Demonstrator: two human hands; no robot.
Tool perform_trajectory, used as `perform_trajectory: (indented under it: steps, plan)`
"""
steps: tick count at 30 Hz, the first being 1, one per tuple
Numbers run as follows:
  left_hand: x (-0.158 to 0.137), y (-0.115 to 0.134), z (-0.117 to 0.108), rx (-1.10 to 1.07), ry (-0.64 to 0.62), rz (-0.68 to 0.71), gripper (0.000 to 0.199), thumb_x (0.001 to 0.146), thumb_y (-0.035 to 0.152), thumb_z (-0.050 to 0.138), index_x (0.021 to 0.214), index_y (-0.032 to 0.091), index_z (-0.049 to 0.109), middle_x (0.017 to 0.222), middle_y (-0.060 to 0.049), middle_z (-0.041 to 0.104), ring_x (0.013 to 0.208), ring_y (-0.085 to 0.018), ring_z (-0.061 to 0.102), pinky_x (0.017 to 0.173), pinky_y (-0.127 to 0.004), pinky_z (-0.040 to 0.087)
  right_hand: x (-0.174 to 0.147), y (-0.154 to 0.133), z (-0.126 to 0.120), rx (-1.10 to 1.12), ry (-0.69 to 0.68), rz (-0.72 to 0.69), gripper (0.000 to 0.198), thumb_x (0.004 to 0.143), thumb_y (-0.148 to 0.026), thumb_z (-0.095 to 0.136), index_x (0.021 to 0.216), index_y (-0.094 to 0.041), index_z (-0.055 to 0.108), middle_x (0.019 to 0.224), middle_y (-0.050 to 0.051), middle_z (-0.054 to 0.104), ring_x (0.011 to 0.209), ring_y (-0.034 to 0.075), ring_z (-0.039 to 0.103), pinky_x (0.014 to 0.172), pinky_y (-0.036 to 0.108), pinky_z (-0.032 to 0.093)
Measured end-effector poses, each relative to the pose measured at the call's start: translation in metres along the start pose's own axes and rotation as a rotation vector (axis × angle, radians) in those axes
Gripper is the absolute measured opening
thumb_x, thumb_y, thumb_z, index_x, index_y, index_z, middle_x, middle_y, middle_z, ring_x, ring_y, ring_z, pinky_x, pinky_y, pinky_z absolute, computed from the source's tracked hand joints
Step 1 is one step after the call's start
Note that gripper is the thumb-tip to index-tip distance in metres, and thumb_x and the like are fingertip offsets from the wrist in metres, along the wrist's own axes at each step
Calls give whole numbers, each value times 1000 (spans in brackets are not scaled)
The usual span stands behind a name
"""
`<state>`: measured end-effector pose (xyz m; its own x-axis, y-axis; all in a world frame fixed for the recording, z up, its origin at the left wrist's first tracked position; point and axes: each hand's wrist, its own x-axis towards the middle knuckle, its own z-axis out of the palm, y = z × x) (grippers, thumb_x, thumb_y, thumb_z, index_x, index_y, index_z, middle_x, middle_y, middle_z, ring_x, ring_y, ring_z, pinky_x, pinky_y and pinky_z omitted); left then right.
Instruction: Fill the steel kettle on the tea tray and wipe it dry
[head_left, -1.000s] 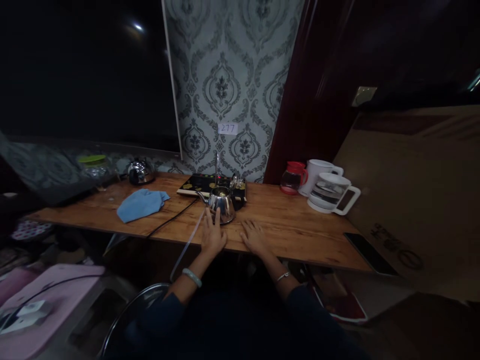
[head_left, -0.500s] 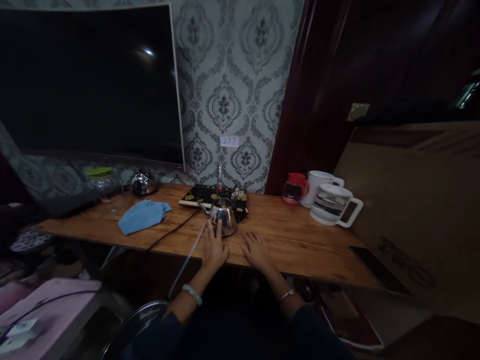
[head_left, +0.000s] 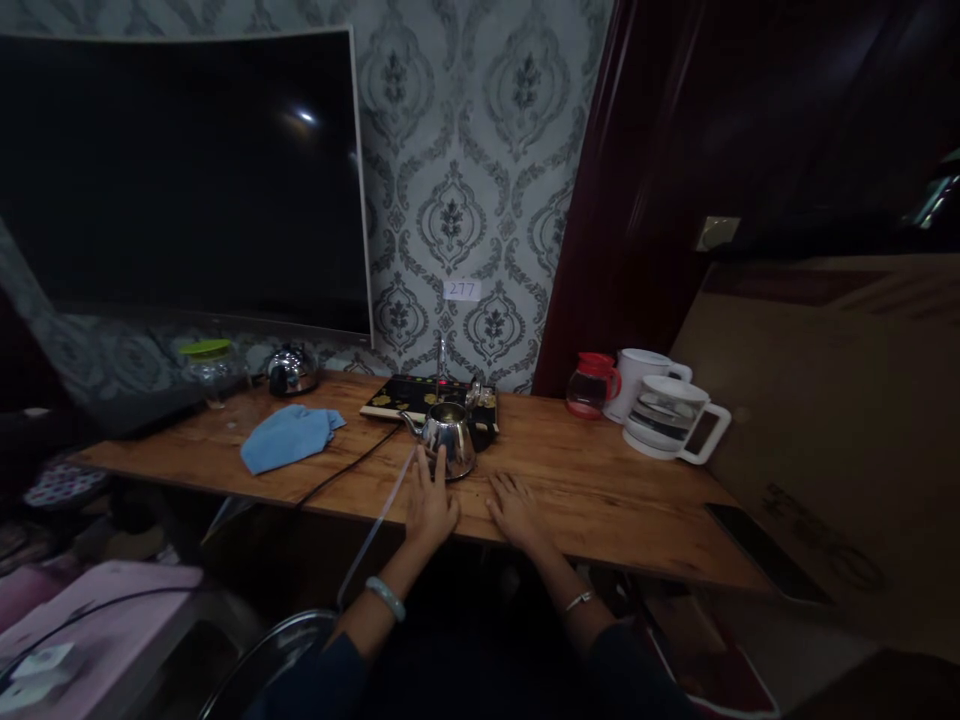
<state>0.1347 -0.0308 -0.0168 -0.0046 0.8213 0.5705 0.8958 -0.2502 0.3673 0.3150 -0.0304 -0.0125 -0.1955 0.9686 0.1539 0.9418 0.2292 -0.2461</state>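
A shiny metal kettle (head_left: 452, 440) without a lid on top stands upright on the wooden table (head_left: 592, 480), its spout to the left. My left hand (head_left: 431, 505) has its fingers stretched toward the kettle's near side; whether they touch it I cannot tell. To the right, my right hand (head_left: 519, 512) lies with spread fingers at the table's front edge. Right behind the kettle is a black electric tea stove (head_left: 397, 395) with a gold flower pattern, a thin upright spout (head_left: 440, 362) and a red light.
Leftward lie a blue cloth (head_left: 289, 440), a second metal kettle (head_left: 292, 370) and a glass jar (head_left: 210, 365) with a green lid. Rightward stand a red-lidded jug (head_left: 591, 385), a white-handled glass pot (head_left: 664, 420) and a cardboard box (head_left: 840, 420). A clear tube (head_left: 373, 530) hangs over the front edge.
The view has shifted slightly, so everything sits a little lower in the picture. Both hands and the kettle keep about the same places on the table.
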Motion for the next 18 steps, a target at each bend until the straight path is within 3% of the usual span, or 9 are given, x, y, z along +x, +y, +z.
perform_trajectory:
  steps: [18]
  plan:
    - [0,0,0,-15,0,-13,91,73,12,57,151,26,13,161,-10,-4,143,-36,20,109,-49,35,1,-1,0,7,-8,-1,55,93,-40,33,144,-18,39,151,7,38,140,25,29,112,39,21]
